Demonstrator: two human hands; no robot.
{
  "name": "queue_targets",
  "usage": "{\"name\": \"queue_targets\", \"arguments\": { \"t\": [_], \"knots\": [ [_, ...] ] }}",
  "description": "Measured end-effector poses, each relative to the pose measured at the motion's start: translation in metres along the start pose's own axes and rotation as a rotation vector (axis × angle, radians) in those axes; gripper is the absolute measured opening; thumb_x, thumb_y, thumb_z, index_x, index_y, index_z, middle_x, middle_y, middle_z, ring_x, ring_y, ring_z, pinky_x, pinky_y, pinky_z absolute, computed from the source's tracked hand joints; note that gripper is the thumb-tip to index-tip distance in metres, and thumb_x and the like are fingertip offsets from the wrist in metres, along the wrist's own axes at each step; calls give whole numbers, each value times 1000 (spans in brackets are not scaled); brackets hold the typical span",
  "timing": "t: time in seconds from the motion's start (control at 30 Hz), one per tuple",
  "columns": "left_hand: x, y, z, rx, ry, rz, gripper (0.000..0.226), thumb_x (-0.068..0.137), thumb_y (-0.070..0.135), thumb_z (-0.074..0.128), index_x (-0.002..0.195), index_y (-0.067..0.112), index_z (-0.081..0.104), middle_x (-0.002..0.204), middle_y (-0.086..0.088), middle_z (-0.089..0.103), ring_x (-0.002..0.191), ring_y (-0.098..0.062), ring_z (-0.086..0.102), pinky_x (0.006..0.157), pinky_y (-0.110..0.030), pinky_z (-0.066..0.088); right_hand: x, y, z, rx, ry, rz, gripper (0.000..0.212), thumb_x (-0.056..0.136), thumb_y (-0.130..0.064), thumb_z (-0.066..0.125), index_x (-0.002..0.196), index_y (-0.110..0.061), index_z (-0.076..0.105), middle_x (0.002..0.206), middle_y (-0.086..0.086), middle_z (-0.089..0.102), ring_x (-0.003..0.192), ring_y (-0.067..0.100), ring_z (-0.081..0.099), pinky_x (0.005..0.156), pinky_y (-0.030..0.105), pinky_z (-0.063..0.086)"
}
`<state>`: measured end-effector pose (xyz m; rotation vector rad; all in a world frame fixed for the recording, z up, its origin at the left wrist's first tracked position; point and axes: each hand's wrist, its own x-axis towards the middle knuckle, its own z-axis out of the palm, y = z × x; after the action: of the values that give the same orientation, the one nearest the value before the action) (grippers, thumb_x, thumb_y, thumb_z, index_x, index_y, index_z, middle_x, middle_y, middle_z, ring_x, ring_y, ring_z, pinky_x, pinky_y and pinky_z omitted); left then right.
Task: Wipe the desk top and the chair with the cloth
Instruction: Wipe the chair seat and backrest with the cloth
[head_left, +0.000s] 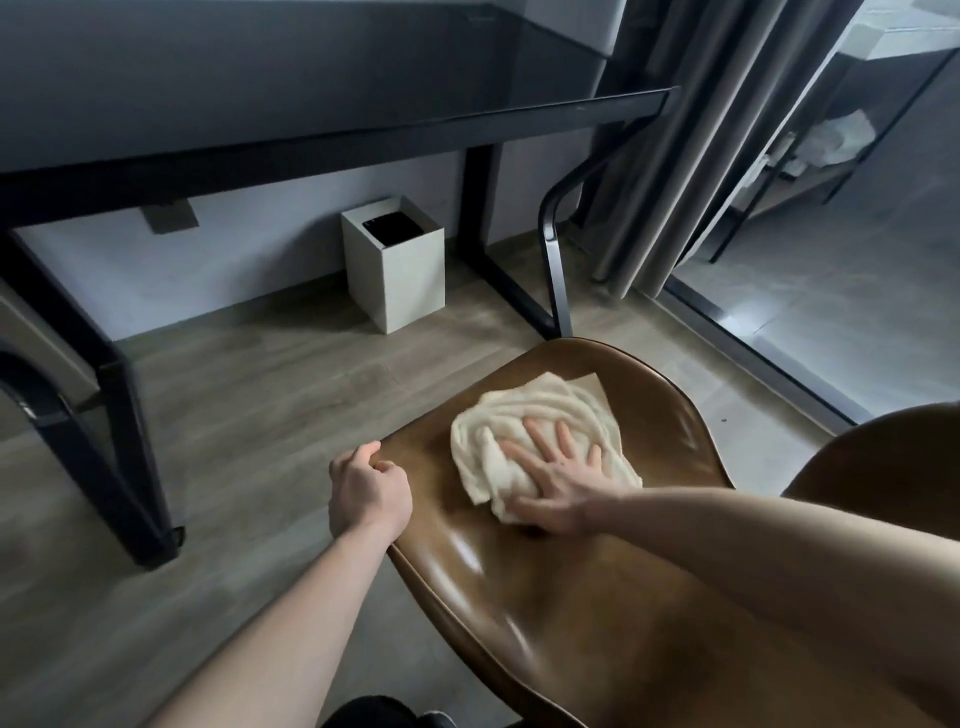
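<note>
Right hand pressed flat, fingers wide, on cloth; left hand gripped chair at 9 o'clock; bunched cloth might skip spots

1 chair, 1 cloth, 1 desk, 1 bin, 2 hands: left hand, right hand.

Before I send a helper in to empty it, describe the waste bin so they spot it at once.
Find the dark desk against the wall. Under it, on the wood floor near the right-hand desk leg, stands a small square waste bin. It is the only pale, box-shaped thing there, with a black liner showing in its open top.
</note>
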<state>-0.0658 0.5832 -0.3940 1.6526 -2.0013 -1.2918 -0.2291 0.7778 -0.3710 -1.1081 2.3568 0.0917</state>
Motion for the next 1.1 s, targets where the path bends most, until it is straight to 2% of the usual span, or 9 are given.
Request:
{"name": "queue_targets", "arguments": {
  "t": [0.13,0.27,0.4,0.57,0.67,0.8,0.93,1.0,1.1],
  "knots": [
    [4,0,4,-10,14,-17,42,102,19,44,138,24,63,151,0,46,121,-35,60,107,-35,40,52,-15,-24,63,113,196,79,90,-83,34,159,-59,3,176,-11,-14,161,40,-18,119,78,-1],
    [6,-1,4,5,17,-27,41,101,19,44,137,25,63,150,2,46,116,-35,61,104,-36,42,63,-19,-19,43,110,218,81,89,-82,30,161,-55,5,176,-8,-13,160,44,-17,117,81,0],
    [2,-2,2,13,6,-14,40,101,19,44,137,24,64,153,3,45,116,-36,62,104,-36,41,33,-22,-11,-2,-8,99,80,91,-79,38,160,-58,1,176,-9,-19,160,43,-20,118,80,0],
    [1,-3,1,0,-8,-7,40,101,18,45,137,22,64,153,-2,45,122,-38,60,108,-38,40,-55,-25,30,-77,-172,-160,87,94,-70,43,159,-60,-14,168,-16,-38,153,36,-40,119,74,-18],
    [-1,-1,-1,-4,-10,1,41,102,19,44,138,22,63,153,-3,45,124,-37,59,109,-38,39,-80,-2,36,-141,-191,-251,89,94,-68,46,160,-61,-13,168,-18,-39,152,33,-41,120,71,-20],
    [-3,2,-3,2,-13,4,42,102,18,43,139,22,62,154,-4,45,124,-36,59,109,-37,40,-64,17,29,-233,-162,-310,93,86,-74,45,156,-66,-16,167,-22,-38,154,28,-40,120,66,-18],
    [-3,1,-2,-5,-17,-7,42,102,19,43,139,23,62,154,-2,44,123,-36,59,108,-38,40,-31,32,6,-246,-102,-200,93,81,-81,37,154,-68,-19,167,-18,-37,157,29,-34,124,68,-12],
    [-2,2,-1,-8,-9,-14,42,102,20,43,139,24,62,153,-2,45,122,-36,60,107,-37,41,-7,29,-7,-157,-41,-63,93,83,-83,38,157,-65,-15,171,-16,-31,160,31,-27,123,72,-4],
    [0,4,0,-1,8,-17,42,102,20,43,139,26,63,152,-1,46,121,-36,60,106,-36,41,26,7,-15,11,29,115,92,90,-79,45,162,-57,-7,173,-15,-25,160,33,-26,121,77,-6]
  ]
}}
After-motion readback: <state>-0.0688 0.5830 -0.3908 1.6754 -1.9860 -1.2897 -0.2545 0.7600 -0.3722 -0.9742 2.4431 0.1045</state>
